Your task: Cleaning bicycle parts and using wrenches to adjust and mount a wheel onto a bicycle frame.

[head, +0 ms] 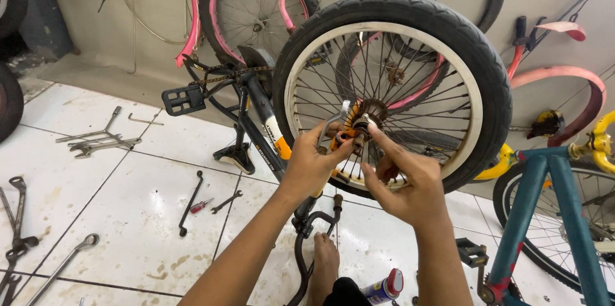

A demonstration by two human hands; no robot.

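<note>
wheel [391,94] ahead, wrenches [96,139] on floor [128,216] left, spray can [383,288] below

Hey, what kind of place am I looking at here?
Most likely a bicycle repair shop. An upturned bike's wheel is being worked on at the hub by the left hand and right hand, wrenches lie scattered on the tiled floor, and pink frames lean along the wall.

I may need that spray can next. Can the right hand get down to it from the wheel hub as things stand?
Probably yes. The right hand is at the hub, fingers pinching the axle end, and the spray can lies on the floor below its forearm with nothing between. It would have to let go of the hub first.
</note>
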